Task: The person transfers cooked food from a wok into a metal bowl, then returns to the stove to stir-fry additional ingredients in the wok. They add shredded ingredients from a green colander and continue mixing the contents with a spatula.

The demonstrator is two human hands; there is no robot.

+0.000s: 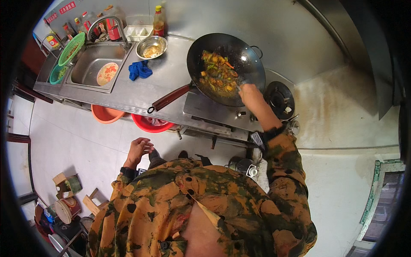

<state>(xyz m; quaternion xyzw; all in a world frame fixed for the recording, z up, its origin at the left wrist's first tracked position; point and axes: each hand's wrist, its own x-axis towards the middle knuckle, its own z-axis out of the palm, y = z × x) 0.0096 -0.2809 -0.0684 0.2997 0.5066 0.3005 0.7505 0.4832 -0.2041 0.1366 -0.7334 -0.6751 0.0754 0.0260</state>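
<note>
My right hand [252, 96] reaches over the near right rim of a dark wok [221, 41] and grips a metal cooking utensil [238, 86], mostly hidden by the hand and the food. Cooked mixed vegetables [216, 72] with green and orange pieces lie in the wok, among oily sauce. The wok rests over a gas stove [205, 107], and its long wooden handle [171, 97] points to the near left over the counter. My left hand [140, 149] hangs beside my body, short of the counter, with bent fingers apart and nothing in them.
A steel bowl [151, 47] and a blue cloth [140, 70] lie on the steel counter [173, 57]. Left is a sink [90, 57] with green baskets [72, 48]. Orange [107, 114] and red basins [152, 127] sit below. A second burner [280, 99] is at the right.
</note>
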